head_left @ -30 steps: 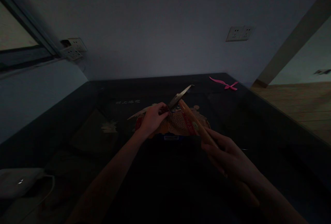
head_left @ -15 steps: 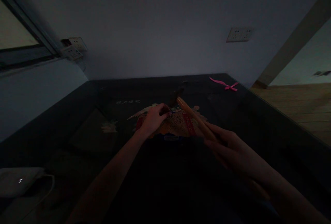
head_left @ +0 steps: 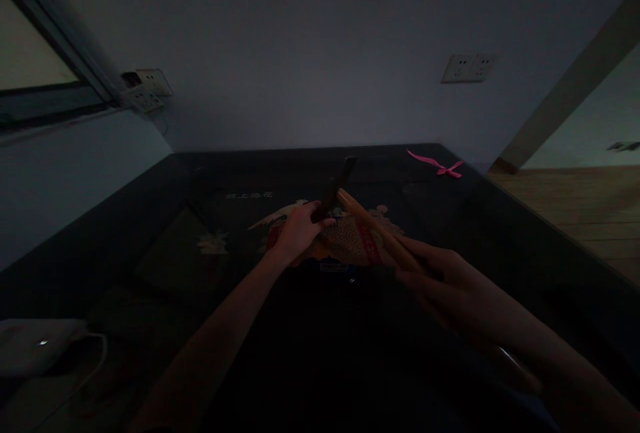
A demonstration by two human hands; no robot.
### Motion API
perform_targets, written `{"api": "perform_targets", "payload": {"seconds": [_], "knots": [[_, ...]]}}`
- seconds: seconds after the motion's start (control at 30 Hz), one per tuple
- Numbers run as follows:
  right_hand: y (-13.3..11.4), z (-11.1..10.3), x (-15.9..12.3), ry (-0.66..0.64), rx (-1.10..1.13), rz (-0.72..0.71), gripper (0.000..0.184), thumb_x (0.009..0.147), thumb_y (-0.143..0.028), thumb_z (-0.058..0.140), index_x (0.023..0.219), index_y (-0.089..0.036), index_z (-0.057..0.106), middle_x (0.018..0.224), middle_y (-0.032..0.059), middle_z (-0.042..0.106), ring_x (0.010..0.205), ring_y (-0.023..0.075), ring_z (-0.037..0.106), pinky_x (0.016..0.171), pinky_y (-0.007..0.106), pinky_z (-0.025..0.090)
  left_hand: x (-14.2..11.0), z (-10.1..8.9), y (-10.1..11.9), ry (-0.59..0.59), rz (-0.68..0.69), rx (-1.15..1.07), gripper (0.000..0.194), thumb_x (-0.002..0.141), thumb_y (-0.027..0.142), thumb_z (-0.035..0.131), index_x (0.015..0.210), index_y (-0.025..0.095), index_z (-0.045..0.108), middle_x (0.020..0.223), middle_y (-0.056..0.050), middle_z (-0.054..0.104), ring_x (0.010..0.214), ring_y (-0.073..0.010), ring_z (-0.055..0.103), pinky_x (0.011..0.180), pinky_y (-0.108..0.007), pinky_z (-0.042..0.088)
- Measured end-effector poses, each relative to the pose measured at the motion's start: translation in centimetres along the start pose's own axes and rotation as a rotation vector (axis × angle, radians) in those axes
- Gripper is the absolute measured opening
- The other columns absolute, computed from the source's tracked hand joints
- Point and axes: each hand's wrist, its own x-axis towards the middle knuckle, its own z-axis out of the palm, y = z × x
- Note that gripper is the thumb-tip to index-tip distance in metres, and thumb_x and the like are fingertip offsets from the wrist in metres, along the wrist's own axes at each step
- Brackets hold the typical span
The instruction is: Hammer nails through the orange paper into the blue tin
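My left hand (head_left: 299,231) is closed, thumb and fingers around the lower end of a short, dark, flat stick (head_left: 341,181) that slants up and to the right. My right hand (head_left: 453,279) is wrapped around a long, smooth, orange-brown wooden rod (head_left: 373,223). The rod's far tip meets or passes close by the dark stick; in this dim light I cannot tell if they are joined. Its near end shows again below my right wrist. Beneath both hands lies a patterned, red-edged print (head_left: 345,243) on the dark tabletop (head_left: 200,179).
A pink ribbon (head_left: 443,169) tied in a bow lies at the back right of the table. At the lower left sits a white device (head_left: 37,346) with a cable. The wall behind holds sockets (head_left: 469,68), and a wooden floor (head_left: 590,209) shows at right.
The dark stick, blurred before, has swung more upright and now shows clearly in my left hand. The rod's tip has shifted slightly left. My right hand has barely moved.
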Motion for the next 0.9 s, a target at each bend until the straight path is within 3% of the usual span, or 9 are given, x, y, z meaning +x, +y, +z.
{"api": "perform_targets", "payload": {"seconds": [0.13, 0.37, 0.6, 0.9], "knots": [[0.1, 0.3, 0.1, -0.020, 0.036, 0.052, 0.058, 0.089, -0.035, 0.057, 0.143, -0.023, 0.041, 0.053, -0.0099, 0.043, 0.036, 0.0070, 0.038, 0.032, 0.016, 0.034, -0.1, 0.0, 0.1, 0.012, -0.013, 0.031, 0.020, 0.077, 0.024, 0.070, 0.095, 0.016, 0.066, 0.093, -0.008, 0.073, 0.088, -0.0245, 0.068, 0.078, -0.034, 0.051], [0.4, 0.1, 0.0, -0.001, 0.034, -0.015, 0.055, 0.087, -0.034, 0.059, 0.140, -0.022, 0.047, 0.062, -0.0053, 0.053, 0.043, 0.0089, 0.043, 0.035, 0.018, 0.037, -0.1, 0.0, 0.3, -0.007, -0.032, 0.026, 0.017, 0.077, 0.022, 0.069, 0.092, 0.016, 0.065, 0.091, -0.006, 0.072, 0.084, -0.0217, 0.067, 0.075, -0.031, 0.050], [0.4, 0.4, 0.1, -0.006, 0.043, 0.045, 0.058, 0.086, -0.033, 0.058, 0.140, -0.017, 0.045, 0.052, -0.0091, 0.044, 0.038, 0.0077, 0.039, 0.032, 0.016, 0.034, 0.0, 0.0, 0.2, -0.011, -0.007, 0.065, 0.022, 0.077, 0.022, 0.069, 0.098, 0.016, 0.064, 0.096, -0.007, 0.072, 0.089, -0.0232, 0.067, 0.077, -0.033, 0.051], [1.1, 0.5, -1.0, 0.108, 0.174, 0.027, 0.071, 0.085, -0.041, 0.061, 0.146, -0.015, 0.035, 0.049, -0.0101, 0.044, 0.035, 0.0064, 0.035, 0.030, 0.015, 0.031, -0.4, -0.4, 0.9, -0.049, 0.069, -0.039, 0.010, 0.077, 0.016, 0.067, 0.086, 0.016, 0.065, 0.084, -0.004, 0.071, 0.080, -0.0178, 0.067, 0.075, -0.029, 0.051]]}}
